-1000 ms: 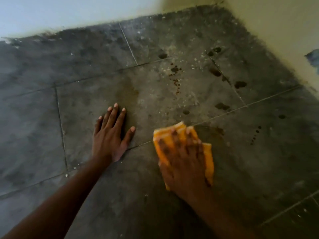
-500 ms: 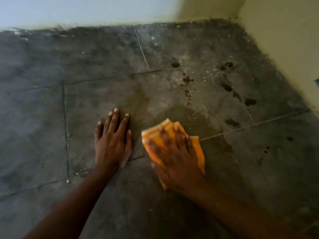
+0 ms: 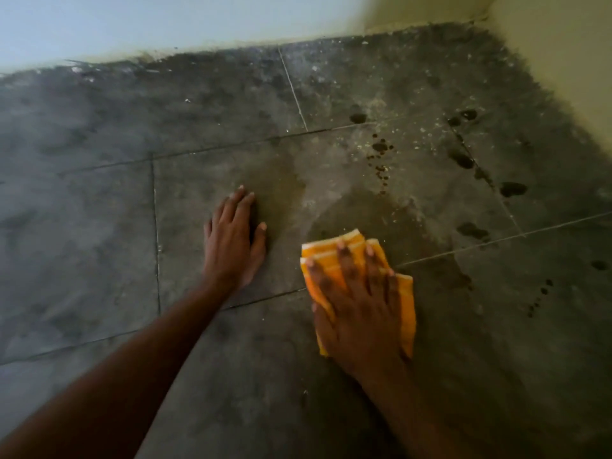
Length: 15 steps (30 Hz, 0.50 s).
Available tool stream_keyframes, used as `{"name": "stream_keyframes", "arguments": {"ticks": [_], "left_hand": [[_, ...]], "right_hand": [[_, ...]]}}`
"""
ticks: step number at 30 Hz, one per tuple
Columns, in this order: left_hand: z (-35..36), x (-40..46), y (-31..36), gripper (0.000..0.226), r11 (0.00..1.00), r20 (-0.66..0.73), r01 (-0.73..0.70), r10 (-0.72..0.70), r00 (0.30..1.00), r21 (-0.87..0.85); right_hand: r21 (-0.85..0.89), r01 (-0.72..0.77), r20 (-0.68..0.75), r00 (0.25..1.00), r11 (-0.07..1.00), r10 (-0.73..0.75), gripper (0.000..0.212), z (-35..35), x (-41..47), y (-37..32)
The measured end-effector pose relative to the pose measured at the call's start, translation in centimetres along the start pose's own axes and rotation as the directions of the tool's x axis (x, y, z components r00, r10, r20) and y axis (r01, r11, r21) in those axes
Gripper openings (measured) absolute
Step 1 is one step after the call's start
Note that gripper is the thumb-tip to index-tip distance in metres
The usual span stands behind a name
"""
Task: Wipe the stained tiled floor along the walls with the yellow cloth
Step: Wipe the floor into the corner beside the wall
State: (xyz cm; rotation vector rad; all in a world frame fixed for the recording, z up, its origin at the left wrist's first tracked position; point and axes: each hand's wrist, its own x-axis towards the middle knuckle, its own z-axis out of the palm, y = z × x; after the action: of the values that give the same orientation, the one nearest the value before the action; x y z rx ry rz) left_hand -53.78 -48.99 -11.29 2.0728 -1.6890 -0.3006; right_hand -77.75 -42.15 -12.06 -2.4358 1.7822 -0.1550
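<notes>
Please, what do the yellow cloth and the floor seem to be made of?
Yellow cloth: apparently soft woven or terry fabric, since it folds in layers under the right hand; paler stripes at its edge. Floor: likely dull grey ceramic or stone tile, with straight thin grout lines and a matt, stained surface.

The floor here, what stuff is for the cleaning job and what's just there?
For the job:
- yellow cloth, flat under the right hand
- dark stains on the tiled floor
- left hand, propped flat on the tiles

Just there:
- blue-grey wall
- cream wall
</notes>
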Motion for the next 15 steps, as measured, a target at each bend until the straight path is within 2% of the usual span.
{"name": "stream_keyframes", "arguments": {"ticks": [2,4,6,8,10,13,15], "left_hand": [[-0.4,3.6,0.0,0.066,0.993,0.072,-0.080,0.075,0.995,0.083],[-0.1,6.5,-0.2,0.068,0.984,0.112,-0.113,0.098,0.989,0.141],[1.2,7.5,-0.7,0.069,0.973,0.086,-0.123,0.108,0.990,0.194],[2.1,7.3,-1.4,0.070,0.974,0.039,-0.113,0.107,0.993,0.198],[2.4,7.4,-1.5,0.068,0.976,0.006,-0.121,0.122,0.993,0.183],[2.2,7.6,-1.4,0.065,0.979,-0.025,-0.111,0.117,0.993,0.173],[2.0,7.6,-1.1,0.063,0.981,-0.011,-0.095,0.098,0.995,0.171]], "right_hand": [[-0.021,-0.046,0.014,0.999,0.999,0.046,0.069,-0.2,-1.5,1.4],[-0.035,-0.190,-0.010,0.982,0.981,0.190,0.070,-0.1,0.9,2.9],[0.019,-0.351,-0.049,0.935,0.936,0.352,0.070,0.0,6.1,3.7],[0.073,-0.412,-0.056,0.908,0.908,0.416,0.070,0.3,11.7,2.7],[0.100,-0.332,-0.091,0.936,0.938,0.341,0.069,0.7,15.2,0.5],[0.011,-0.044,-0.096,0.994,0.999,0.045,0.067,1.1,14.3,-1.8],[-0.039,0.106,-0.042,0.993,0.994,-0.108,0.070,0.3,11.8,0.1]]}}
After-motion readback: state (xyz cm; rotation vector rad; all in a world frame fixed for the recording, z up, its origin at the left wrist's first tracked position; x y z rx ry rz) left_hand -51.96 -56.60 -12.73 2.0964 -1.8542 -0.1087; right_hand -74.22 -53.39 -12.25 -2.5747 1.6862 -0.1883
